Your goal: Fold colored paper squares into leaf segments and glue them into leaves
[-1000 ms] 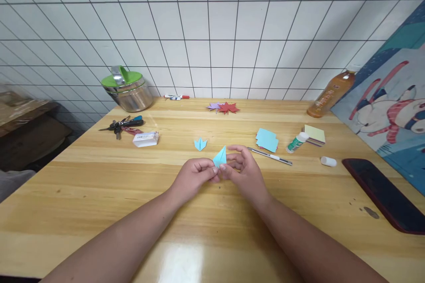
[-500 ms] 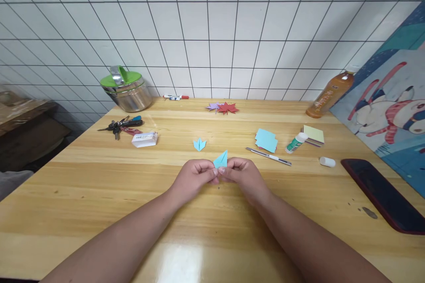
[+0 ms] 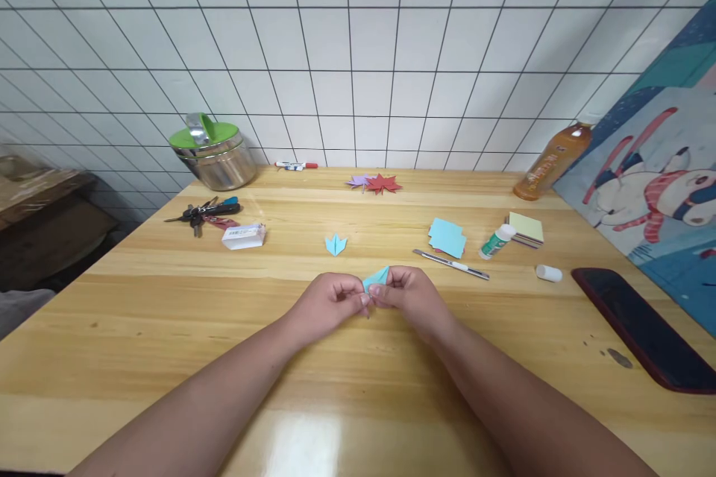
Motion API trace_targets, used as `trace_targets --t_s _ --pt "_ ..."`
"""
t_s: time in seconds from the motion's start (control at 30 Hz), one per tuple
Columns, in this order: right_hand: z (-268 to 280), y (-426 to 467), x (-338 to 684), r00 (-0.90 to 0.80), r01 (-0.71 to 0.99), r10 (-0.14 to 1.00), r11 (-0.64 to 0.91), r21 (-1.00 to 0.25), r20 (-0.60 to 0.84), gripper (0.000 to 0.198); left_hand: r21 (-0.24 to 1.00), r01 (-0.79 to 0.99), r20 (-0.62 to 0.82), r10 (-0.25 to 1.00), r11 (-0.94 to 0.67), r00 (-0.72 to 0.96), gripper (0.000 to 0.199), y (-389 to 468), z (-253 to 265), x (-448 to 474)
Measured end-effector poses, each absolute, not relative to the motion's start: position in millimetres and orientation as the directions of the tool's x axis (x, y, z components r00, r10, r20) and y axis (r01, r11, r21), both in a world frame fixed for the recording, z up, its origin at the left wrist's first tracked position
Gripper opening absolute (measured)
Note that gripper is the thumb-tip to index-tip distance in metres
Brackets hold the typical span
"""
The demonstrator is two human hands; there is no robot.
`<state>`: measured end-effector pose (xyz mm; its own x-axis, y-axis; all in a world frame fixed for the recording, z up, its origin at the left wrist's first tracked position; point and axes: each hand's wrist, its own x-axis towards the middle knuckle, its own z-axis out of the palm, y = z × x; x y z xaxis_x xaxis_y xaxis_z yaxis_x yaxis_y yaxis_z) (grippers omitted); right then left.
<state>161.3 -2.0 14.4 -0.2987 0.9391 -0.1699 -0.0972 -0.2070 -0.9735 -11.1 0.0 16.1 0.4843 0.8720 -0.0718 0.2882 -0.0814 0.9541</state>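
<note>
Centrally, low over the bench (image 3: 168,343), you have the folded blue paper (image 3: 373,281) between your two hands, raised at the near middle. Left hand (image 3: 331,307): fingers curled, thumb and fingertips drawn narrow at the paper's lower left corner. Right hand (image 3: 415,299): also narrow, pinching, thumb laid across the paper's lower front, fingers behind and along its right edge. Neither hand stands wide; the one piece is shared between both.

Key relation: the paper lies to the right of your left hand and to the left of your right hand. Its visible long axis slants, running from the lower left end up to a point at the upper right, away from you. That point sits right beside your right fingers, so the right hand is nearer to it; the left is nearer the low end. Underside and the covered lower edge: cannot tell.

Nearby: a small three-pointed blue piece (image 3: 336,244) on the bench, beyond your hands and slightly left, apart from both. Right of it, well apart, blue squares (image 3: 447,237) in a stack, with a craft knife (image 3: 452,265) just on your side, slanting down to the right.
</note>
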Motion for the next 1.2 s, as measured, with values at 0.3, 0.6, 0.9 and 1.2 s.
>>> trace_targets --t_s 0.3,0.6,0.9,1.2 --pt "17.1 -0.4 160.9 -0.254 -0.105 0.933 -0.29 -0.951 -0.256 0.031 0.972 0.234 -0.101 0.893 -0.005 0.438 0.018 2.1 11.5 -6.7" --pt "10.5 -1.1 157.3 -0.269 -0.099 0.956 -0.148 -0.984 -0.117 0.025 0.904 0.387 0.01 0.914 -0.182 0.405 0.028 -0.1 8.3 -5.9" --pt "10.9 0.6 160.3 -0.37 -0.157 0.923 -0.174 -0.972 -0.106 0.028 0.842 0.421 0.087 0.856 -0.336 0.51 0.021 -2.9 16.8 -8.7" --pt "9.6 4.4 165.7 -0.277 -0.113 0.941 -0.234 -0.966 -0.195 0.036 0.952 0.278 0.011 0.925 -0.125 0.379 0.025 7.1 8.8 -8.9"
